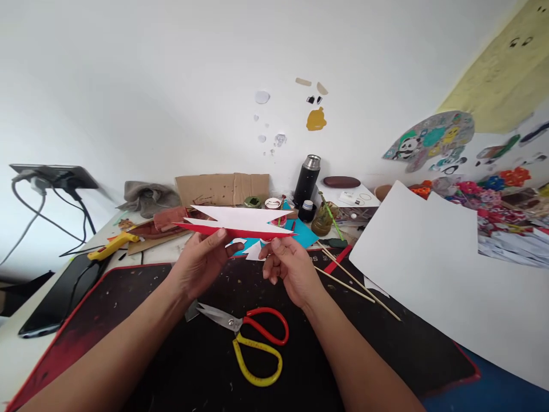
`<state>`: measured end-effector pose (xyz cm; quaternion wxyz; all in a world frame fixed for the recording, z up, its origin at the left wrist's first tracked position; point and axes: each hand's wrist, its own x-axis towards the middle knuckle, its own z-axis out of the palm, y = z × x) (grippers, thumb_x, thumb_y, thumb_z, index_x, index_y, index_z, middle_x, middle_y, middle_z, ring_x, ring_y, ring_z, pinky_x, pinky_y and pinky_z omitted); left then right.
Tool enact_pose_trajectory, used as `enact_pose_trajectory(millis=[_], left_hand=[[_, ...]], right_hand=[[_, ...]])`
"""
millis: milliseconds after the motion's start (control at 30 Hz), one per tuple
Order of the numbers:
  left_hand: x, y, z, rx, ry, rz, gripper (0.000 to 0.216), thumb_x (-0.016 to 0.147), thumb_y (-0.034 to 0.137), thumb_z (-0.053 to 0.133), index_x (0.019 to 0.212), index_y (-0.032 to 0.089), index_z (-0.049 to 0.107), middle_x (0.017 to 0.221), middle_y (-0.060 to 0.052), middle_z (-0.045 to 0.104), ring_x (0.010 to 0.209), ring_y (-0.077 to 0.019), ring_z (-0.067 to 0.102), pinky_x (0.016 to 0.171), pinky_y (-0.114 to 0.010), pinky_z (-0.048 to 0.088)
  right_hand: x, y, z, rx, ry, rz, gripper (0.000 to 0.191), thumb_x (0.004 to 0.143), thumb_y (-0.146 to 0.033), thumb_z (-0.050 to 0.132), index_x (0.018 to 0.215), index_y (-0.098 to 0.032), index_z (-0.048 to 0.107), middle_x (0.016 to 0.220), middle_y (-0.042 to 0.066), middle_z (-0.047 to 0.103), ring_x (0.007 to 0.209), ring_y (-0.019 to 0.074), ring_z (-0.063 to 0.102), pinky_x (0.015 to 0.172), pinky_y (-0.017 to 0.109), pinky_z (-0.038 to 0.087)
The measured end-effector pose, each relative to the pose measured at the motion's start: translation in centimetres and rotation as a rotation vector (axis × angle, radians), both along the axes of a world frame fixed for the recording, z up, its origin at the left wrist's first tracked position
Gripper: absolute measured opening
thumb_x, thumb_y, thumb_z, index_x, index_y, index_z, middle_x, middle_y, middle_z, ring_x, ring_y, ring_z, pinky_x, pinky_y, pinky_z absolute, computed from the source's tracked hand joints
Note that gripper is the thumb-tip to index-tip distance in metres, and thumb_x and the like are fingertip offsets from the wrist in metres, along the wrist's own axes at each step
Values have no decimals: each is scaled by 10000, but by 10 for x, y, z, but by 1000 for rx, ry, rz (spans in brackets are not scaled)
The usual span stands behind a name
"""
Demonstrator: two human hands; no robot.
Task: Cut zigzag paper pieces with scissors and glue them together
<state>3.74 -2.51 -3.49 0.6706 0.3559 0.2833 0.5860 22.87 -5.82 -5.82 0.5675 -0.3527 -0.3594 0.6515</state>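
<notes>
A folded paper cutout (242, 218), white with pointed ends and a red lower edge, is held up level above the mat. My left hand (203, 257) pinches its lower edge, thumb in front and fingers beneath. Right of centre, my right hand (289, 263) grips the same edge between thumb and curled fingers. Below both hands lie scissors (234, 324) with one red and one yellow handle, blades slightly apart, on the black mat (193, 372). Small white paper scraps (254, 252) show behind the hands, on or near blue paper (305, 233).
Large white paper sheets (429, 274) cover the right side. Two wooden sticks (360, 281) and a red strip (337, 259) lie beside them. At the back stand a black thermos (307, 180) and paint jars (273, 203). A yellow glue gun (114, 246) and a phone (55, 303) lie left.
</notes>
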Motion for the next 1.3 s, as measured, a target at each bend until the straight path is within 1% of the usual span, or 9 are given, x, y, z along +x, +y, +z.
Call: enact_pose_trajectory(millis=[133,300,433,633,733,867,933,1200,1300], left_hand=[[1,-1,-3,6,29,-74,463,757,357,1016,1158,268,802,1131,-77,852,1030,-264,786,793,-331,683],[2,-3,-8,0,40,-93,583,764,369,1011,1292,299,772,1205,-88,842,1060,-275,777,748,-324,676],[2,-3,-10,-15,41,-123,638,753,386,1017,1329,282,764,1186,-99,854,1041,-301,787,760,-355,672],[0,-2,-14,-21,24,-137,608,785,368,996,1338,276,760,1190,-105,859,1099,-332,784,772,-370,662],[1,-2,-18,-27,9,-179,528,810,389,978,1280,252,779,1242,-114,844,1131,-342,777,786,-379,657],[2,-2,-24,-29,20,-219,418,808,455,975,1089,186,821,1162,-140,851,1095,-345,785,758,-360,651],[2,-2,-25,-16,18,-223,411,805,466,974,1058,180,824,1141,-147,851,1099,-350,785,762,-358,651],[1,-2,-13,-30,25,-157,603,723,381,1032,1261,271,784,1207,-110,844,1083,-334,789,745,-365,677],[2,-3,-9,-50,31,-135,639,695,342,1046,1272,278,781,1164,-98,849,1044,-323,796,718,-354,683]], right_hand=[[-1,-1,2,27,-27,33,532,790,-669,926,874,-187,716,720,4,724,477,107,628,395,182,391],[-1,0,3,63,11,-24,514,785,-638,941,890,-194,707,818,7,750,493,103,649,393,179,404],[0,2,-2,88,24,-21,503,806,-625,935,897,-191,697,809,4,746,489,103,651,392,177,409],[1,3,-4,103,28,-15,499,820,-621,931,912,-188,701,817,9,741,488,100,644,398,179,416],[1,3,-3,119,16,-3,515,815,-646,925,941,-191,719,818,9,733,482,99,633,398,183,407],[1,2,-3,136,-22,25,556,811,-696,904,832,-168,733,776,17,705,487,89,612,407,184,392],[1,2,-3,128,-26,6,559,808,-701,903,824,-167,739,769,18,700,485,89,608,409,188,389],[2,3,-2,93,7,-15,562,778,-686,925,795,-150,755,775,36,716,482,100,610,404,209,384],[2,3,-3,93,7,3,538,786,-659,933,789,-147,767,752,33,713,475,99,607,404,207,382]])
